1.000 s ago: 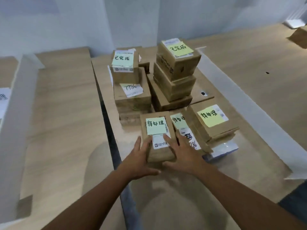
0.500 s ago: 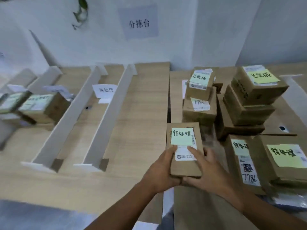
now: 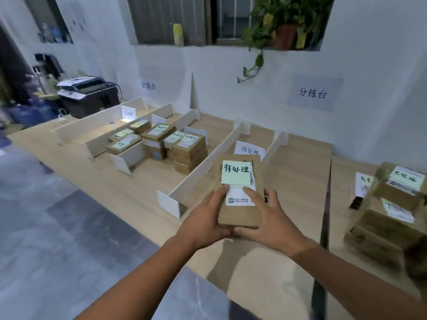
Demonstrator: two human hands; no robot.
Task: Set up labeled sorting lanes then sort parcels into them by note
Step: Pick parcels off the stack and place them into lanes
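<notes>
A brown cardboard parcel (image 3: pixel 240 213) with a green note reading 待处理 and a white shipping label hangs above the wooden table. My left hand (image 3: pixel 203 218) grips its left side and near end, thumb on top. My right hand (image 3: pixel 268 218) grips its right side, a finger lying on the label. Just beyond the parcel is a lane between two white dividers (image 3: pixel 208 158), marked by a white paper label (image 3: pixel 249 150) with the same 待处理 text. Lanes further left hold several sorted parcels (image 3: pixel 187 146).
A stack of unsorted parcels (image 3: pixel 390 204) stands at the right on the adjoining table. A printer (image 3: pixel 87 93) sits at the far left end. Signs (image 3: pixel 313 92) hang on the white wall, a potted plant (image 3: pixel 284 24) above. Grey floor lies left of the table edge.
Both hands lifted the parcel off the pile and carried it left. The view swung left, so the labelled lanes now lie ahead and the pile sits at the right edge.
</notes>
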